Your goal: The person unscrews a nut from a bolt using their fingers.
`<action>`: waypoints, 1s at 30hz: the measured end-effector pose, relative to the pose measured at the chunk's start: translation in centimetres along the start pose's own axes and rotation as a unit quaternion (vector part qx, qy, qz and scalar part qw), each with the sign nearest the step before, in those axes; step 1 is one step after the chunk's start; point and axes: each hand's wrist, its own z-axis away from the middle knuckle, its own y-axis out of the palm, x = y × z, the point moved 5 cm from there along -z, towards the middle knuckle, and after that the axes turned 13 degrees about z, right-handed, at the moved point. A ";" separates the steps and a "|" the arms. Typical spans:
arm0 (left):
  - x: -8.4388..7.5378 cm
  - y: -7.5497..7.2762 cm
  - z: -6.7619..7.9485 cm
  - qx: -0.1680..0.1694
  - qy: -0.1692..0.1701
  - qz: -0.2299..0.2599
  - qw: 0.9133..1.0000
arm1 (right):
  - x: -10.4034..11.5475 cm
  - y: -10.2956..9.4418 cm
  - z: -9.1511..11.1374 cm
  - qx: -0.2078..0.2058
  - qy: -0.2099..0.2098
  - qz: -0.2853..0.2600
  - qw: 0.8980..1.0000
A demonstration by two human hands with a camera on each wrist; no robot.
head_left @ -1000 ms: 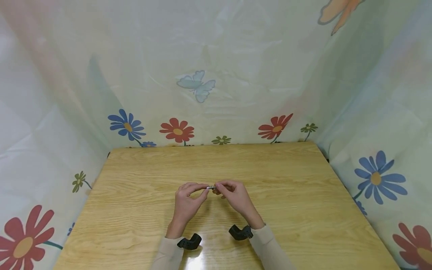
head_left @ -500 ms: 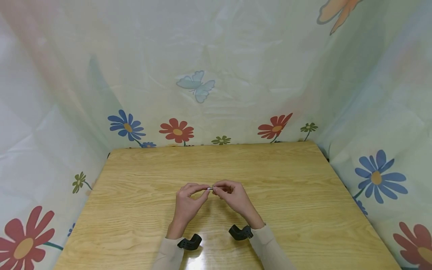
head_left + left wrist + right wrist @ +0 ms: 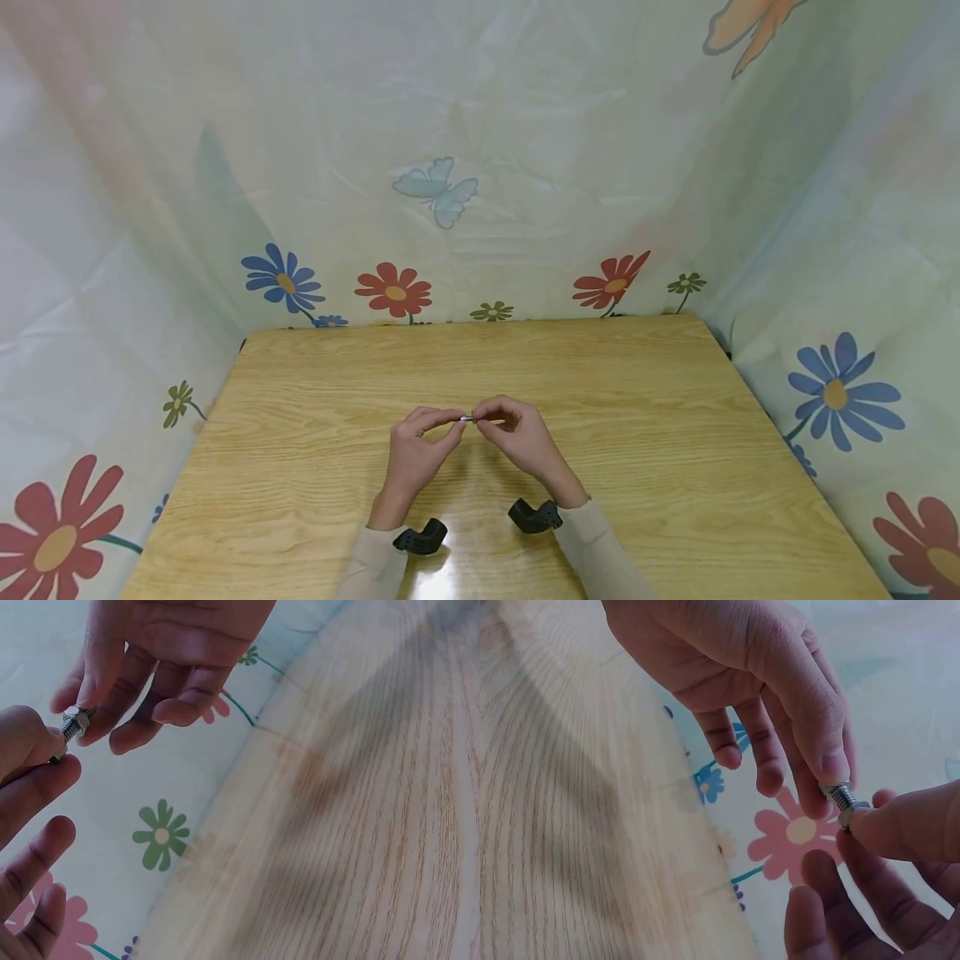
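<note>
Our right hand (image 3: 517,432) shifts a little from before, pinching the nut (image 3: 77,720); our left hand (image 3: 415,452) pinches the bolt (image 3: 843,797). Between our hands, they look hard, light, maybe slippery: we should grip flat sides

A threaded metal bolt (image 3: 844,798), silvery and ridged, bears a metal nut (image 3: 76,720) with smooth, shiny facets; the tabletop (image 3: 660,417) shows streaked wood grain, real or printed, under a finish glossy enough to return a glare; black wrist mounts (image 3: 422,538) look like matt plastic, the sleeves (image 3: 602,546) like matt cloth, and the flower-printed backdrop (image 3: 540,108) a creased, faintly shiny sheet, fabric or plastic unclear
</note>
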 end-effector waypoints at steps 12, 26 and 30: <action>-0.1 -0.1 -0.1 -0.004 0.003 -0.008 1.000 | -0.3 -0.8 0.0 -0.031 0.025 -0.010 0.999; -0.4 0.1 0.1 0.006 0.011 -0.008 1.000 | -0.8 0.0 0.2 0.018 0.056 0.026 0.998; -0.5 0.1 0.1 0.004 0.011 -0.008 1.000 | -0.4 -0.1 0.3 0.020 0.046 0.024 0.998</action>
